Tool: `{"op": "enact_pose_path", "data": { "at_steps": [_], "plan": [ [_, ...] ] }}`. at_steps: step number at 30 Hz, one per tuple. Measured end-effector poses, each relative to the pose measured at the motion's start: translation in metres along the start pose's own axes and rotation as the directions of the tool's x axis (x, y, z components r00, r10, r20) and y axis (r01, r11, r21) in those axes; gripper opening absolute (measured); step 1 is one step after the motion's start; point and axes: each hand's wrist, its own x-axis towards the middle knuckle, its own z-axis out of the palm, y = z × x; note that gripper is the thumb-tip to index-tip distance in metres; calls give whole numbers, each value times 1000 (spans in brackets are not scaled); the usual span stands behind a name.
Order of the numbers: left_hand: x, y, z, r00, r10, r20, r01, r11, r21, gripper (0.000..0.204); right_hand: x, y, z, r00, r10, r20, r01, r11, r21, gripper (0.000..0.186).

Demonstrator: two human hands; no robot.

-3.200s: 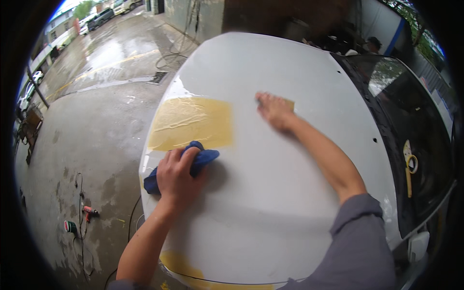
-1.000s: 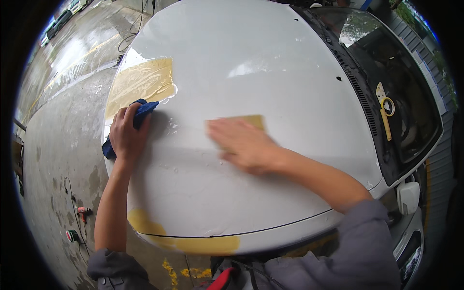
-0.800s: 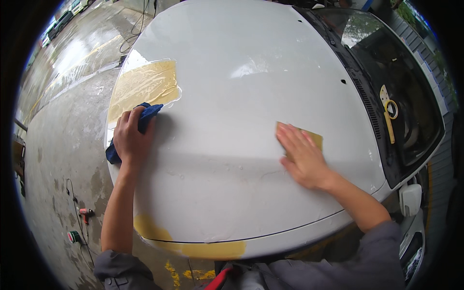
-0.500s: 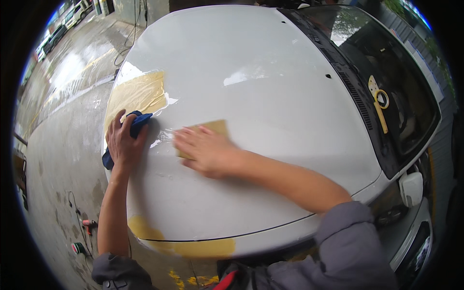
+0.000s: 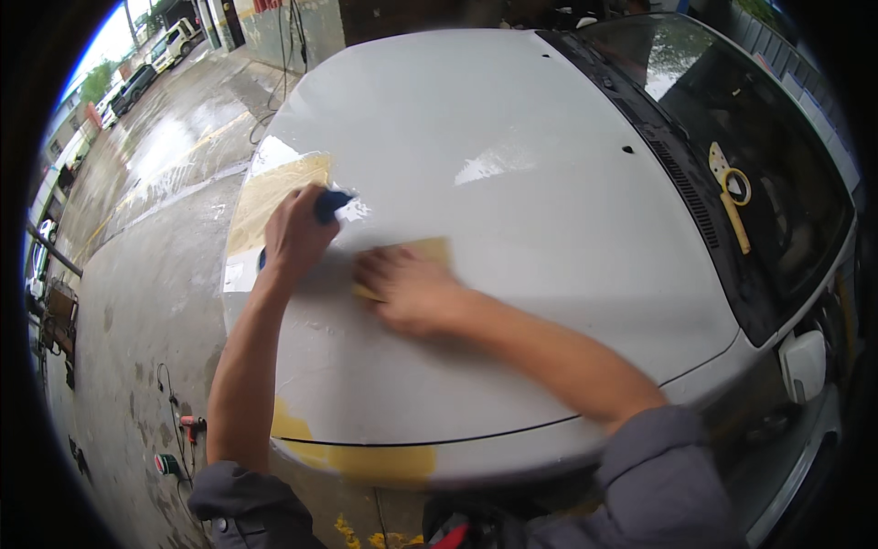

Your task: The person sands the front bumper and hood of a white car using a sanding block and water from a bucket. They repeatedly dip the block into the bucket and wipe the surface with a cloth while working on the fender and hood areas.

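Note:
A white car hood [image 5: 549,229] lies in front of me. My left hand [image 5: 300,233] is closed around a bunched dark blue cloth [image 5: 329,205], beside a tan patch [image 5: 265,203] at the hood's far-left edge. Blurred by motion, my right hand [image 5: 412,291] lies fairly flat over a yellowish-tan sheet that looks like sandpaper [image 5: 435,248], pressing it on the hood. Much of the sheet is hidden under the fingers. Wet streaks shine near the cloth.
Yellow patches [image 5: 380,460] mark the near front corner. A putty spreader [image 5: 716,161] and a tape roll [image 5: 736,187] rest by the windshield. A side mirror [image 5: 803,366] juts out at right. On the floor at left are a red tool [image 5: 192,426] and cords.
The left hand has moved right with the blue cloth, away from the hood's front edge. The right hand keeps the sheet on the hood. The whole view has shifted slightly.

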Motion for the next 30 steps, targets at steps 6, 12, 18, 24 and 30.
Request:
{"op": "enact_pose_path", "data": {
  "at_steps": [6, 12, 18, 24, 30],
  "plan": [
    [34, 178, 0, 927, 376, 6, -352, 874, -335, 21, -182, 53, -25, 952, 294, -85, -293, 956, 34, 58],
    [66, 277, 38, 858, 500, 119, -442, 836, -327, 20, -103, 79, -36, 948, 314, -54, -270, 881, 388, 34],
    [64, 249, 52, 870, 486, 85, -436, 838, -327, 25, -172, 79, -12, 978, 93, -185, -73, 991, 112, 51],
    [77, 139, 70, 979, 203, -4, -198, 953, -230, 25, -41, 197, -44, 944, 330, -29, -331, 940, -78, 58],
    [-43, -33, 24, 999, 43, -13, -42, 998, 56, 44, -148, 113, -33, 980, 49, 194, -78, 986, 147, 66]
  ]
}}
